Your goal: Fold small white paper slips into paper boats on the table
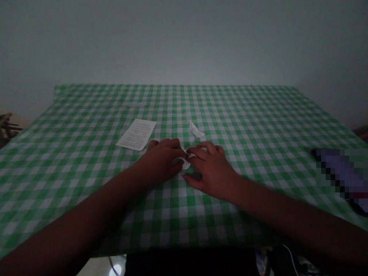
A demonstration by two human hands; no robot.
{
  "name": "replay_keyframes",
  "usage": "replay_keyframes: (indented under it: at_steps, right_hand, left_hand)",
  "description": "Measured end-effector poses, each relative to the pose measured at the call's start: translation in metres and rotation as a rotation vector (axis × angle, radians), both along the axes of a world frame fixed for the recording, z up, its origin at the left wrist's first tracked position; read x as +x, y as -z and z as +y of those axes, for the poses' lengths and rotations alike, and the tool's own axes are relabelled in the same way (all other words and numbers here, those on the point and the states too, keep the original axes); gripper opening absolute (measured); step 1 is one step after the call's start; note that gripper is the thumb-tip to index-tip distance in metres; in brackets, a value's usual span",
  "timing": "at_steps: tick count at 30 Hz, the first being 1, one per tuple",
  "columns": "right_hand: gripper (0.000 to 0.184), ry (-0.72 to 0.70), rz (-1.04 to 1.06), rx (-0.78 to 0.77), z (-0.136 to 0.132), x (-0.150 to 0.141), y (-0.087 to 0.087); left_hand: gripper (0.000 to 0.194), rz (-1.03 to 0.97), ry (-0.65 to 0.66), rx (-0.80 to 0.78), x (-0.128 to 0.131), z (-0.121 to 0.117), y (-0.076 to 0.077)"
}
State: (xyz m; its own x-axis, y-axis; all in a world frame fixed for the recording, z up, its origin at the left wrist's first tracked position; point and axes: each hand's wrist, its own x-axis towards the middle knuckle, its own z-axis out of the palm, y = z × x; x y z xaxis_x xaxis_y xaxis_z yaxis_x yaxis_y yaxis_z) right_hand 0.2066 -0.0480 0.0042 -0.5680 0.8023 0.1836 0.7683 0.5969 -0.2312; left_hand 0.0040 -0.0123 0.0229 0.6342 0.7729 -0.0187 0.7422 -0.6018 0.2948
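Note:
Between my two hands lies a small folded piece of white paper [186, 164] with print on it, low over the checked cloth. My left hand [163, 159] has its fingers closed on the paper's left side, thumb toward me. From the other side, my right hand [211, 166] touches the paper with its fingertips, its thumb held apart below and its fingers spread. Much of the paper is hidden by the fingers. Just beyond the hands sits a folded white paper piece [196, 130], pointed at its upper end.
A flat printed sheet [137, 134] lies beyond my left hand. The table has a green and white checked cloth [247, 115]. A blurred-out phone-like object [339, 172] lies at the right. A plain wall [178, 42] stands behind, and a cable [290, 257] hangs below the front edge.

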Motion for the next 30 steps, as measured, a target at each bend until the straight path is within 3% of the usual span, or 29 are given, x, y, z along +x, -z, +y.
replay_keyframes:
  at_steps: [5,18,30]
  right_hand:
    - [0.034,-0.016,0.035,-0.057,0.004,0.010,-0.001]
    - [0.037,-0.099,-0.035,-0.086,0.002,0.023,-0.012]
    - [0.035,0.178,-0.219,-0.063,0.016,0.035,-0.021]
  left_hand:
    - [0.020,-0.018,-0.002,0.030,0.000,-0.002,0.003]
    - [0.030,0.012,-0.028,0.076,0.003,-0.005,0.002]
    - [0.027,0.035,-0.044,0.021,0.003,-0.003,0.000]
